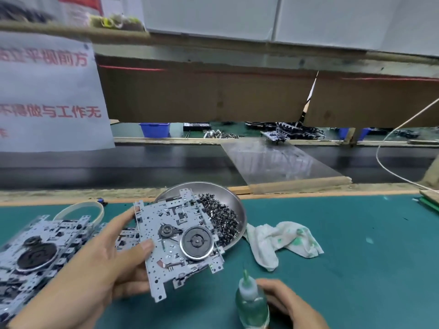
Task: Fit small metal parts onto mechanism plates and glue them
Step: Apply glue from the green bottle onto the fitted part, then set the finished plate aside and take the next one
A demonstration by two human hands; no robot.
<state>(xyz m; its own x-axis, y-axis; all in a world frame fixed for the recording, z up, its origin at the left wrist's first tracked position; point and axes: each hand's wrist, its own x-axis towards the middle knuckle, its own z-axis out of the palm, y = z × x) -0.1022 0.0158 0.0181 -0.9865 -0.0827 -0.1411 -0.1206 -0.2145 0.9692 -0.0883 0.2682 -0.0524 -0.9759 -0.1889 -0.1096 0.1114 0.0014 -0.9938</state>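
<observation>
1. My right hand (288, 302) is nearest to me, its fingers curled round the glue bottle (251, 302). This clear bottle of green liquid stands upright on the green mat (356, 257), nozzle up, just near-right of the mechanism plate.
2. My left hand (95, 264) grips the mechanism plate (180, 243) by its left edge, thumb pressed on its top face and fingers curled under it. The plate is held tilted above the mat, its black wheel with a silver rim facing up.
3. Left of the held plate, a stack of more plates (40, 252) lies on the mat, partly behind my left wrist.
4. A crumpled white rag (280, 241) with green stains lies on the mat just right of the plate.
5. Behind the plate, and partly hidden by its far corner, sits a round metal dish (228, 198) holding a heap of small dark metal parts (223, 222).
6. Far-left of the plate, a ring of clear tape (95, 207) rests near the mat's far edge.
7. Beyond the dish runs a dark conveyor belt (142, 162).
8. Far-left of the plate hangs a white sheet (47, 91) with red lettering, and far ahead stands a brown cardboard wall (213, 96).
</observation>
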